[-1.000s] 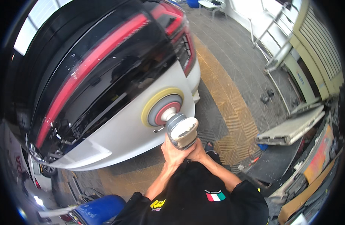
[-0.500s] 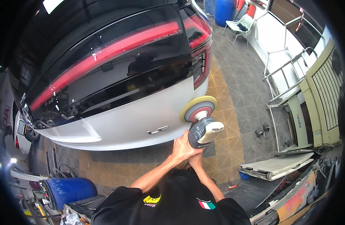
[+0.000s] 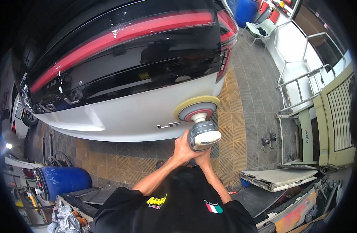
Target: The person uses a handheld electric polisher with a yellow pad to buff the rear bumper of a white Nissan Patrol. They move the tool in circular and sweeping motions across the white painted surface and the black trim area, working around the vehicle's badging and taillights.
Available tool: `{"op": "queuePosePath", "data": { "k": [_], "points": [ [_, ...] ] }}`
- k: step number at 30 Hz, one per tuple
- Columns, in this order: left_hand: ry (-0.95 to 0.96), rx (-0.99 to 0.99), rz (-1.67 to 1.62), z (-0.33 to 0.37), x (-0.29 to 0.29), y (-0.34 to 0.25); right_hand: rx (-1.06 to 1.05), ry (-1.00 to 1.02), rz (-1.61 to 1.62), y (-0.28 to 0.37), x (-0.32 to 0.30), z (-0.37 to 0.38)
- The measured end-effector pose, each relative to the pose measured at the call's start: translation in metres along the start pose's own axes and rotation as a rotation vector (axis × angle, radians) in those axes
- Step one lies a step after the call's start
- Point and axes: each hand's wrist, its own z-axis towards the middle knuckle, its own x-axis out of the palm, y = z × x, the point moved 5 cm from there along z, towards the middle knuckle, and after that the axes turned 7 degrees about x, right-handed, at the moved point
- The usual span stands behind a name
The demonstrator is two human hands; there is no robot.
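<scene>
Head view: see a polisher [image 3: 205,138] held up at the right end of the pale lower panel [image 3: 139,112] on the back of a car [image 3: 167,54]. Find the big round pad [image 3: 192,109], yellow at the edge, then grey and red, seemingly flat on the paint. Cannot tell if spinning.

Grips the tool with the left hand [image 3: 182,148], fingers curled round. Seems to grip with the right hand [image 3: 203,157] too, but mostly hidden behind the tool and the left hand.

Looks like the middle of the rubbing, not the end, with the pad up against the panel. Cannot see a line between rubbed and not rubbed paint, so cannot say how much to count as done. Looks smooth all the way to the left end, with a bright patch there, maybe only light.

Just beside the pad, low and to the left, find a silver badge [image 3: 168,126]. Higher up, see white specks [image 3: 114,33] on and near the red light strip [image 3: 135,30]: perhaps splashes left to clean, though hard to be sure.

Farther out, see yellow and grey floor tiles [image 3: 120,163], a blue barrel [image 3: 67,182] at the left, and stacked white boards [image 3: 279,178] and sandals [image 3: 269,140] at the right.
</scene>
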Motion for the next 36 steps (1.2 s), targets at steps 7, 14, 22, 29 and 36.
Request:
{"op": "queuePosePath", "data": {
  "k": [7, 14, 22, 29, 36],
  "points": [
    [-0.114, 0.070, -0.086, -0.014, -0.038, 0.003, -0.063, 0.087, -0.047, 0.029, 0.028, -0.001],
    [-0.154, 0.038, -0.178, -0.042, -0.079, 0.020, -0.108, 0.235, -0.178, 0.006, 0.067, -0.016],
    [-0.270, -0.053, -0.290, -0.094, -0.147, 0.040, -0.371, 0.342, -0.348, 0.080, 0.144, -0.030],
    [-0.253, 0.089, -0.540, -0.125, -0.204, -0.007, -0.392, 0.405, -0.283, 0.134, 0.175, -0.073],
    [0.177, 0.422, -0.522, -0.084, -0.214, -0.066, -0.166, -0.011, -0.038, 0.176, 0.136, -0.124]
  ]
}}
